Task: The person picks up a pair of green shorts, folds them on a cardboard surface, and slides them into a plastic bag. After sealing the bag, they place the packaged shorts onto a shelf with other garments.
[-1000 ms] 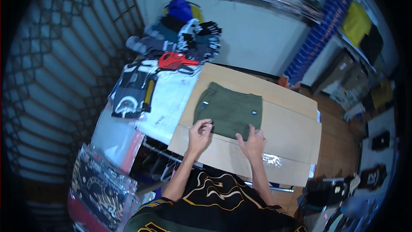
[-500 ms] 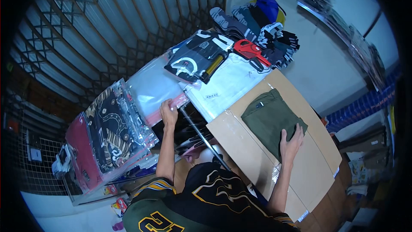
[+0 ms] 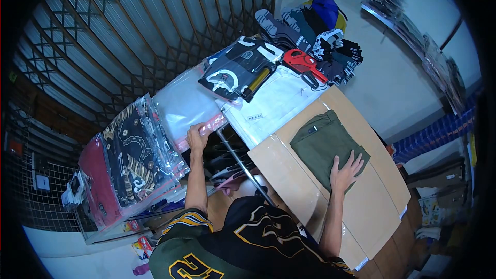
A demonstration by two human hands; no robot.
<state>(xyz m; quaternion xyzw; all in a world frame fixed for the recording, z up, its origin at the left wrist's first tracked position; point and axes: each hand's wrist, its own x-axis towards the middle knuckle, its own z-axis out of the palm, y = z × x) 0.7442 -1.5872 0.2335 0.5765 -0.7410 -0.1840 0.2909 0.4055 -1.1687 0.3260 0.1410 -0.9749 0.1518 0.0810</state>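
Note:
My left hand (image 3: 197, 137) closes its fingers on the pink-striped edge of a clear plastic bag (image 3: 183, 104) in a flat pile at the table's edge. My right hand (image 3: 346, 172) lies flat, fingers spread, on the lower part of a folded dark green garment (image 3: 323, 142), perhaps trousers. Near the garment's top is a small dark label with a white mark. The garment rests on a flat cardboard sheet (image 3: 289, 175). My right palm covers its lower corner.
Packed patterned clothes (image 3: 134, 150) lie left of the bags. Beyond are a black packed shirt (image 3: 240, 67), a red handheld tool (image 3: 302, 64), and socks and gloves (image 3: 336, 54). A metal rail (image 3: 243, 163) borders a dark gap between bags and cardboard. A folding lattice gate (image 3: 155, 36) stands behind.
My left hand has shifted slightly left along the bag's pink edge, its fingers more curled. My right hand has slid a little left and settled flatter on the green garment.

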